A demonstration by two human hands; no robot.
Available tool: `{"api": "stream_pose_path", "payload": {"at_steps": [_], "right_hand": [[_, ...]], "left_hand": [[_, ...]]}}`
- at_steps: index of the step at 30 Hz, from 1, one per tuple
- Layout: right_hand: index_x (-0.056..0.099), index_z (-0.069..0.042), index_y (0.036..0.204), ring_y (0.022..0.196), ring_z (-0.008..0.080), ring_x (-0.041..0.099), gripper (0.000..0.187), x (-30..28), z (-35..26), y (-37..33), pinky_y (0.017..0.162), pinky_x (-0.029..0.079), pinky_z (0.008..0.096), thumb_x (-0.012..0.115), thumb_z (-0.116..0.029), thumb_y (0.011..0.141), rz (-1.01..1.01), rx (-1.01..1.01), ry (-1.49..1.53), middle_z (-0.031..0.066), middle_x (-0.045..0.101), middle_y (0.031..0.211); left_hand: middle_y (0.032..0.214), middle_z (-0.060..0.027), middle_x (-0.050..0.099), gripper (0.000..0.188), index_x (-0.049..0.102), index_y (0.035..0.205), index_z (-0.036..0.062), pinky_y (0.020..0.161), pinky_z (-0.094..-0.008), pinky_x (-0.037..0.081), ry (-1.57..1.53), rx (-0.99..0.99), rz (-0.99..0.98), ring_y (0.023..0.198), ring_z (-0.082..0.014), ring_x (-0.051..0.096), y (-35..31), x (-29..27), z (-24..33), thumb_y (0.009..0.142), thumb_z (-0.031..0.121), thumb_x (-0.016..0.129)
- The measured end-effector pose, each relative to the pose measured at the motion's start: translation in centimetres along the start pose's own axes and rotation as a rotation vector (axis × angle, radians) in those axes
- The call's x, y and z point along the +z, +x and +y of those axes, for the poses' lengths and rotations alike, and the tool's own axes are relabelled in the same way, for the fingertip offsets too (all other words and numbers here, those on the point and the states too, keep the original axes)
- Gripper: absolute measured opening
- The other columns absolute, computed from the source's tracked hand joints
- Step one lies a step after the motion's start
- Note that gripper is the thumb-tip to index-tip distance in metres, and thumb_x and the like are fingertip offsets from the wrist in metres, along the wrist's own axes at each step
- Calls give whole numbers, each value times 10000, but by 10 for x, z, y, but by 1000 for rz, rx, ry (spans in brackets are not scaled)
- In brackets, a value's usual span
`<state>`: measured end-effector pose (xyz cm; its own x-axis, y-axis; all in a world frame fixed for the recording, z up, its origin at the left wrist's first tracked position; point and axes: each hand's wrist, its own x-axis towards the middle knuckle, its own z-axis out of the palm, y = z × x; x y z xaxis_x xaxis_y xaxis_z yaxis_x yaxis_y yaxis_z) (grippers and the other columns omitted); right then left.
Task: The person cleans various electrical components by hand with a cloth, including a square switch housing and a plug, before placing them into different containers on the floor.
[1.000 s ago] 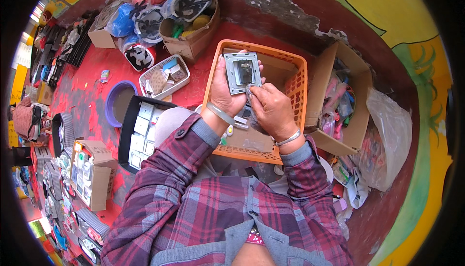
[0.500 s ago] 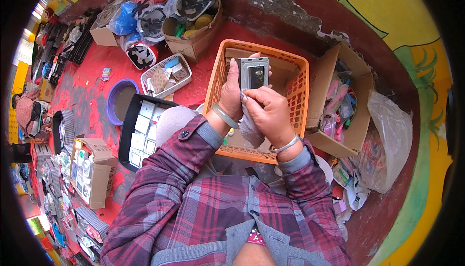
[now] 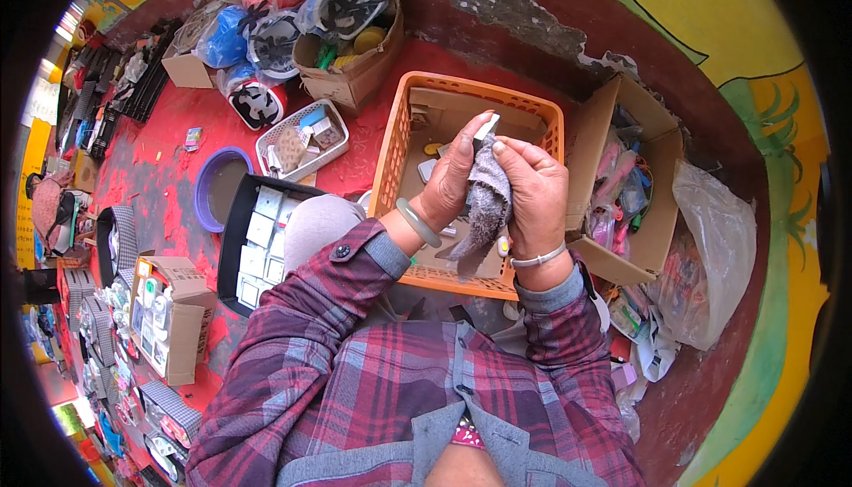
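Observation:
Over the orange plastic basket (image 3: 401,145), my left hand (image 3: 444,185) grips a small rectangular switch panel (image 3: 486,127), turned edge-on so that a pale narrow side shows. My right hand (image 3: 538,187) pinches a grey cloth (image 3: 486,208) against the panel's right side. The cloth hangs down between both hands and hides much of the panel. Inside the basket lie cardboard and several small pieces, among them a yellow round one (image 3: 432,148).
Right of the basket stands a cardboard box (image 3: 667,163) of bagged goods. To the left are a white tray (image 3: 306,168) of small items, a purple basin (image 3: 202,187) of water and a black tray (image 3: 232,261) of white switch panels. Behind stands a carton (image 3: 351,88) with helmets.
The panel has turned from showing its broad grey back to edge-on. My right hand has shifted right and up, and the cloth now hangs between the hands.

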<state>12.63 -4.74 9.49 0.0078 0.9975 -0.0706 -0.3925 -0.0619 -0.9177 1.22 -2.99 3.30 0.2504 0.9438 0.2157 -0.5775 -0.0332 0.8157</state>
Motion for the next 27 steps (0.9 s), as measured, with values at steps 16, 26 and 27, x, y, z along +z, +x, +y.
{"api": "stream_pose_path", "payload": {"at_steps": [16,26,27], "right_hand": [[592,48,1137,849,158,663,270,-33,-16,21,767,538,251,582,-55,888,-158,164,31,117,670,1005],[523,17,1165,1021,204,597,292,-119,1,60,937,471,315,510,40,874,0,66,145,106,613,1091],[532,-14,1139,987,180,603,260,-112,3,60,910,475,290,511,32,884,-32,14,111,85,617,1069]], "left_hand": [[1231,-220,542,666,396,1366,60,995,-452,419,-603,-265,182,1127,-317,549,17,-12,20,965,558,213],[1289,-256,485,732,330,1407,70,917,-562,445,-715,-410,-45,1166,-390,513,12,-13,37,931,619,246],[1289,-256,484,736,332,1405,68,920,-565,441,-723,-424,-70,1168,-394,511,11,-13,38,929,622,248]]}}
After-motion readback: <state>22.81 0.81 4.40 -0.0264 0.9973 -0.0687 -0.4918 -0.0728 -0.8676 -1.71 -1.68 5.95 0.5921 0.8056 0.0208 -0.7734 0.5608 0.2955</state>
